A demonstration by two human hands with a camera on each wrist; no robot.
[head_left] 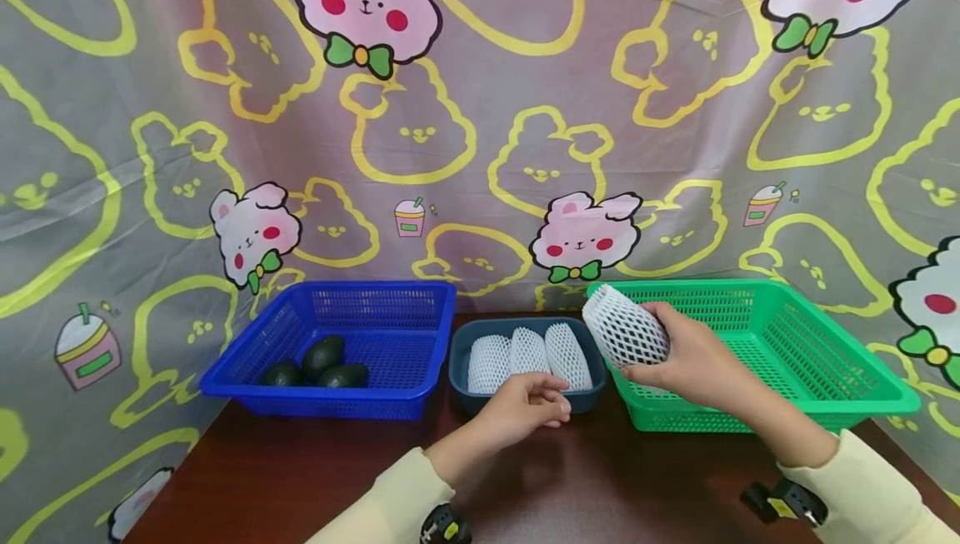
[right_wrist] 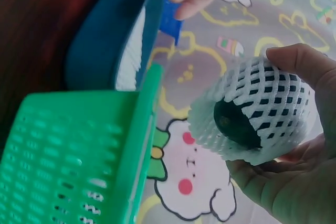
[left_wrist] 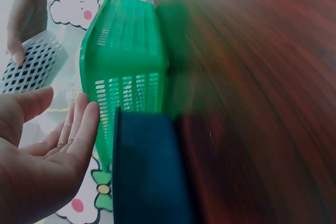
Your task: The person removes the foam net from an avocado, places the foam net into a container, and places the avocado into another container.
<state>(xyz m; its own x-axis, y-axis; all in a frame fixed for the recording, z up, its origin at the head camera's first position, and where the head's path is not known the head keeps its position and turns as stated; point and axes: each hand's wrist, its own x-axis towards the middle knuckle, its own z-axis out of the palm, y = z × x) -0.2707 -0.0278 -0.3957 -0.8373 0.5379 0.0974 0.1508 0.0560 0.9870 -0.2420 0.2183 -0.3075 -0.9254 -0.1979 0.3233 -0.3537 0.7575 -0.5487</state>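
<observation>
My right hand point(head_left: 693, 361) grips an avocado point(right_wrist: 236, 124) wrapped in a white foam net point(head_left: 622, 327), raised over the left end of the green basket point(head_left: 750, 415). In the right wrist view one dark end of the fruit shows through the net's opening, with thumb and fingers on either side of the mesh. My left hand point(head_left: 525, 402) holds nothing; its fingers are loosely bent in front of the dark blue-grey tub point(head_left: 465, 398). Inside that tub several white foam nets point(head_left: 528, 352) lie side by side.
At the left stands a blue basket point(head_left: 375, 406) with several bare avocados point(head_left: 324, 356) in its near left part. All the containers stand in a row on the dark wooden table point(head_left: 337, 461). A patterned curtain point(head_left: 480, 152) hangs right behind them.
</observation>
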